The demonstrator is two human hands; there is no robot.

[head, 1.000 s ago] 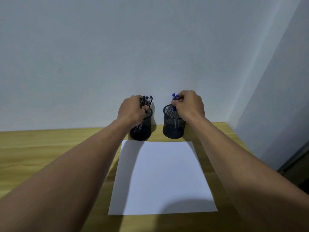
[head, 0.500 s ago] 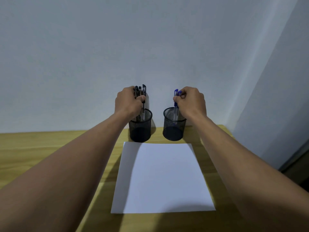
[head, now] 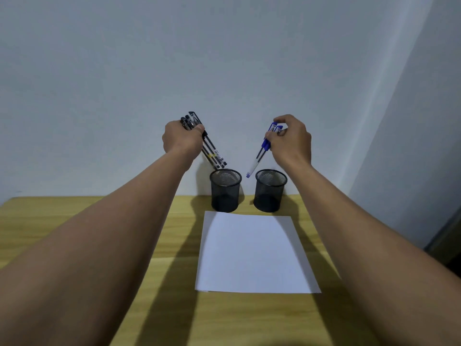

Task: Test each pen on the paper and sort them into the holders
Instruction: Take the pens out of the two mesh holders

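Two black mesh holders stand at the back of the desk: the left holder [head: 225, 193] and the right holder [head: 270, 192], both with nothing visible inside. My left hand [head: 183, 139] is closed around a bundle of black pens [head: 212, 152], held slanting above the left holder. My right hand [head: 291, 141] grips a few blue pens [head: 260, 153] that tilt down-left, tips just above the gap between the holders. A blank white sheet of paper [head: 252, 253] lies in front of the holders.
The wooden desk [head: 62, 221] runs out to the left and toward me. A pale wall [head: 224, 58] rises directly behind the holders. The wall corner and a dark edge [head: 444, 236] stand at the right.
Both hands have lifted their pens up and clear out of the holders. The black bundle now slants left, the blue pens slant right.
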